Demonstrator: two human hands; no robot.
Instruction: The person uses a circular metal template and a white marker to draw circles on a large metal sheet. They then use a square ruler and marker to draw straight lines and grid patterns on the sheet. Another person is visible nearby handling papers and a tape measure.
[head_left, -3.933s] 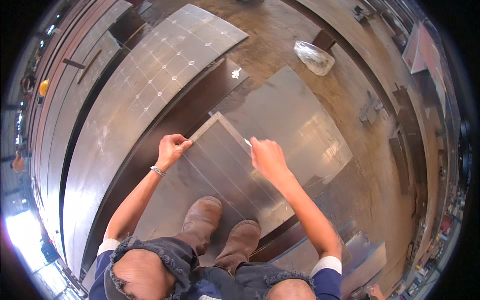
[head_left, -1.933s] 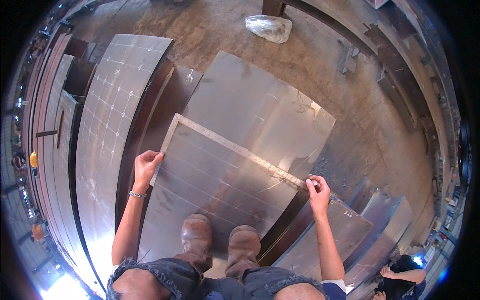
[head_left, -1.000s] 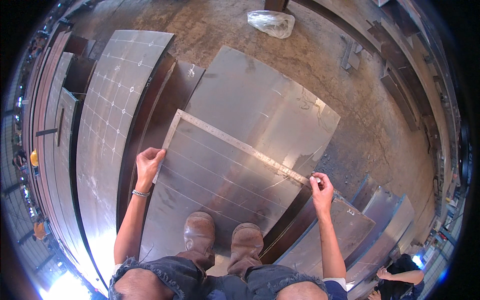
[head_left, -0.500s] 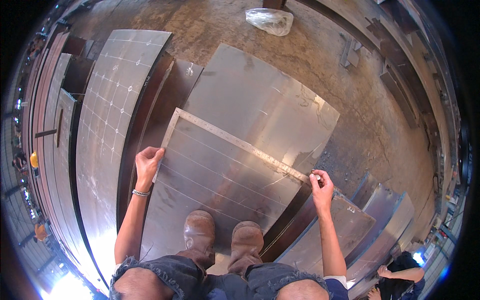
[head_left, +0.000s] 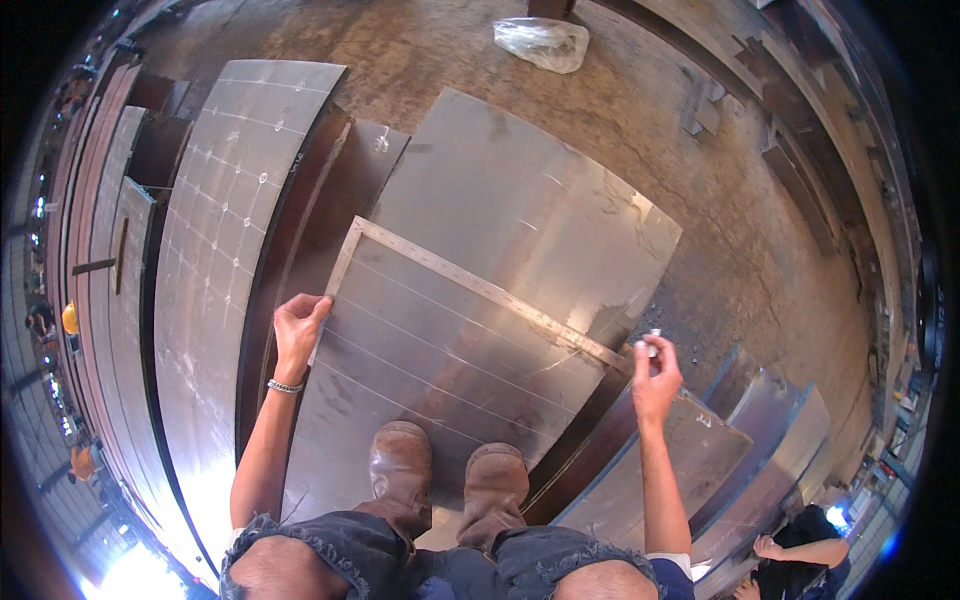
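Note:
A steel carpenter's square [head_left: 480, 287] lies on a grey metal plate [head_left: 480, 150], its corner at the plate's left edge and its long arm running down to the right. My left hand [head_left: 298, 328] pinches the square's short arm at that left edge. Raised off the right end of the long arm, my right hand [head_left: 655, 388] holds a short white piece of chalk [head_left: 653, 346] between thumb and fingers. Several thin white lines cross the plate below the long arm, roughly along it. My boots [head_left: 399, 458] stand on the plate's near part.
Another plate [head_left: 215, 200] with a white grid and small circles stands at left. More steel pieces [head_left: 665, 450] lie at right. A clear plastic bag [head_left: 542, 42] rests on the floor beyond. At lower right a person [head_left: 805, 555] crouches near a bright light.
My right hand with the chalk has moved slightly right, away from the end of the square. My left hand and the square stay in place.

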